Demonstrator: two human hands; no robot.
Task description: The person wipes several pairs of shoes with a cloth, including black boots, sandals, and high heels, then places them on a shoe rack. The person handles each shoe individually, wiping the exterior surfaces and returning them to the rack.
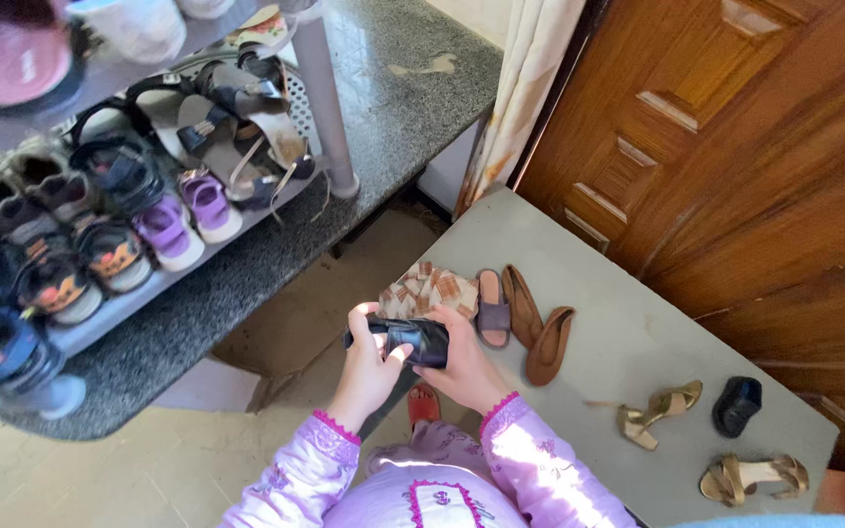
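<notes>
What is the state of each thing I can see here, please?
black shoe: held in both hands
left hand: closed on the black shoe
right hand: closed on the black shoe
brown flat shoes: lying on the grey table
gold heeled sandals: lying apart
shoe rack: full
wooden door: shut

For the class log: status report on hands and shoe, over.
Both hands, left hand and right hand, gripping black shoe. Brown flats lying beside. Nothing blocking.
</notes>
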